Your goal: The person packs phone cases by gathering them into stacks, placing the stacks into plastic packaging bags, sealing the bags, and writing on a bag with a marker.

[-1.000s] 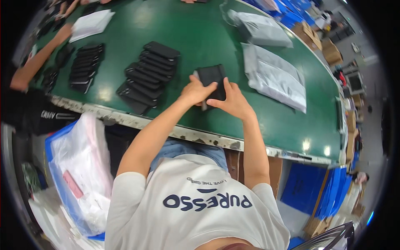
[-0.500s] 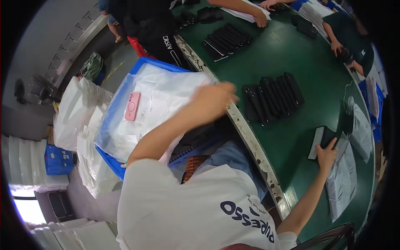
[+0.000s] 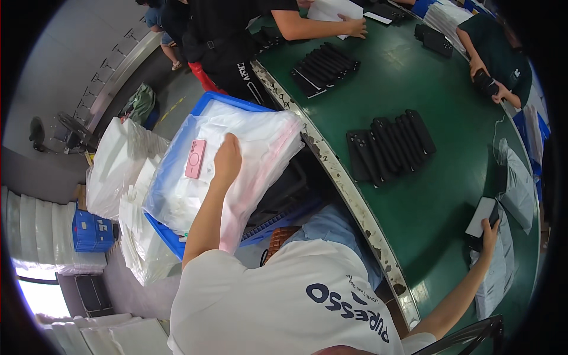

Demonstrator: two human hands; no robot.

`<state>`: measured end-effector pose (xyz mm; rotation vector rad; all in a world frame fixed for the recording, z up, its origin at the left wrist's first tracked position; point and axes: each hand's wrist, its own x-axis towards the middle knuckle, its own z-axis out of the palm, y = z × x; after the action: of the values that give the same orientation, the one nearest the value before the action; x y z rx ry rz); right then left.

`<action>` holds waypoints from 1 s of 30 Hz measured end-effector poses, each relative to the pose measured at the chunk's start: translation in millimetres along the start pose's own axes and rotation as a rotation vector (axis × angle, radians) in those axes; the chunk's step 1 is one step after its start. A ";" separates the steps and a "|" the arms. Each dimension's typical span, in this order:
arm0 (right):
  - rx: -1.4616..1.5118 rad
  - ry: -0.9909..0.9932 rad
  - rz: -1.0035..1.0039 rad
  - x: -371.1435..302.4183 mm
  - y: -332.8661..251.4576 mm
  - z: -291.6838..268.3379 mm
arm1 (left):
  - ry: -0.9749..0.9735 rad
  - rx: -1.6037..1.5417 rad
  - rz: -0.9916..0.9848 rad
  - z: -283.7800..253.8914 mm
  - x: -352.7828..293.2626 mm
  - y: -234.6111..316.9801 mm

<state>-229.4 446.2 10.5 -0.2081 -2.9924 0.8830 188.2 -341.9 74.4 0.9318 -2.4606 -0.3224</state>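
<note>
My left hand (image 3: 228, 158) is over the clear plastic lining of a blue crate (image 3: 158, 232). Just left of it lies a pink phone case (image 3: 196, 158) with a ring on its back. Its fingers are tucked together and partly hidden, so their grip does not show. At the far right of the green table, my right hand (image 3: 490, 234) holds a phone case (image 3: 483, 216), its pale face up and a black part below. Grey plastic bags (image 3: 496, 275) lie beside and under that hand. A row of black phone cases (image 3: 393, 144) rests mid-table.
Another row of black cases (image 3: 324, 68) lies farther back on the green table (image 3: 331, 127). A co-worker in black (image 3: 236, 35) handles white sheets at the far edge; another person (image 3: 503, 71) holds a dark object at right. White wrapped foam stacks (image 3: 121, 171) stand on the floor at left.
My left hand has moved left from the table edge over the crate, beside the pink case. My right hand has shifted right and down with its phone case, which has turned pale side up.
</note>
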 end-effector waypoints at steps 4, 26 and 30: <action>0.192 0.010 0.073 -5.8 29.5 -17.8 | 0.065 -0.359 -0.054 -32.6 24.0 66.6; 0.882 -0.406 -0.126 -314.6 -123.2 -105.0 | -1.696 -0.414 1.529 220.8 -341.7 501.7; 1.042 -0.433 -0.041 -256.4 -71.4 -55.2 | -0.952 -0.310 1.883 197.2 -313.1 441.6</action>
<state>18.8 382.8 101.5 0.0830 -2.3420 2.5266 43.6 204.1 -38.9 -2.0427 -2.6157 -0.3936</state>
